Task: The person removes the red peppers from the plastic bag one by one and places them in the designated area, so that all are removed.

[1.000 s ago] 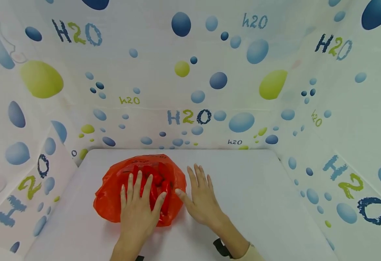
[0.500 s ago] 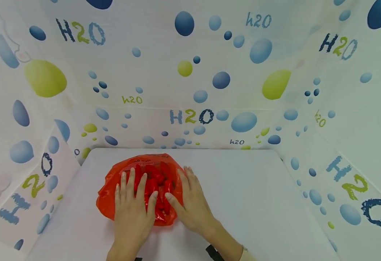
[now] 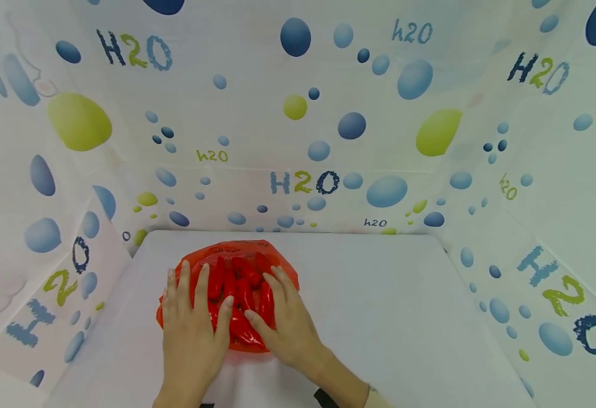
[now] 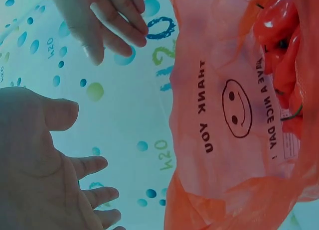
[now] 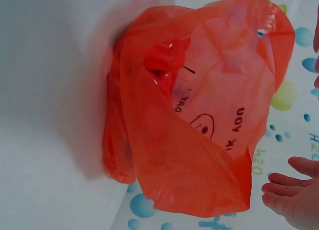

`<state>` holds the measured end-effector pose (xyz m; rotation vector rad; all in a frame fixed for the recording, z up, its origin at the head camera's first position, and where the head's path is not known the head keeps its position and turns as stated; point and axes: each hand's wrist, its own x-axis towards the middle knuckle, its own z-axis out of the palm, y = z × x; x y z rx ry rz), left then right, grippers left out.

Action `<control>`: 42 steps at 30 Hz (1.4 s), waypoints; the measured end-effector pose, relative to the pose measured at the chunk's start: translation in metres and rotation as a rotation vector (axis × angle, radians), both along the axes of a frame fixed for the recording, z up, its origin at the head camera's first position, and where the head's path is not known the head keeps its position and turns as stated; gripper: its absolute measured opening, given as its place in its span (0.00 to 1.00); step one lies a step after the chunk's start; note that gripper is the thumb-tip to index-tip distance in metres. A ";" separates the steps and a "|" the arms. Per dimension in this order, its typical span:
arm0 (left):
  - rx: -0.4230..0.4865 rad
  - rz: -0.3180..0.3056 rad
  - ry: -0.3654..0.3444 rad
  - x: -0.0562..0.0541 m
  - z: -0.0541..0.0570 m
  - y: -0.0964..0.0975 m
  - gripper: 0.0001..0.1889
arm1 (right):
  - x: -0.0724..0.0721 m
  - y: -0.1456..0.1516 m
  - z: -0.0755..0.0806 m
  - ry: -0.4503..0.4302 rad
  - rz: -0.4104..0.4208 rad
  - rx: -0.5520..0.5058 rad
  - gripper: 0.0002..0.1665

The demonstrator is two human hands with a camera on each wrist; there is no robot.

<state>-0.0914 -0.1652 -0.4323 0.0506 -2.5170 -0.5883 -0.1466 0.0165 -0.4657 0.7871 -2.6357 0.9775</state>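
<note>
Head view: white table beneath red bag, bubble-patterned walls around.

Saw glossy red on peppers, green on thin stem. Noted see-through orange-red on bag, paler and pinkish across inner face, printed with black smiley face and black "THANK YOU" lettering. Found plain white on table. Saw white on backdrop, scattered with navy, light blue and lime-green ovals, plus tricoloured "H2O" print in same shades, smaller versions single-coloured. Noted black on wrist strap, cream on sleeve.
</note>
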 end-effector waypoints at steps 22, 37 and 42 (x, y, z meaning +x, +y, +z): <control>0.080 0.207 -0.207 0.004 -0.009 -0.028 0.45 | -0.007 -0.022 -0.031 -0.015 0.091 -0.030 0.34; 0.216 0.317 -0.422 0.006 -0.016 -0.038 0.38 | -0.008 -0.038 -0.058 -0.208 0.017 0.080 0.33; 0.250 0.339 -0.464 0.007 -0.020 -0.043 0.33 | -0.008 -0.042 -0.067 -0.204 -0.019 0.132 0.31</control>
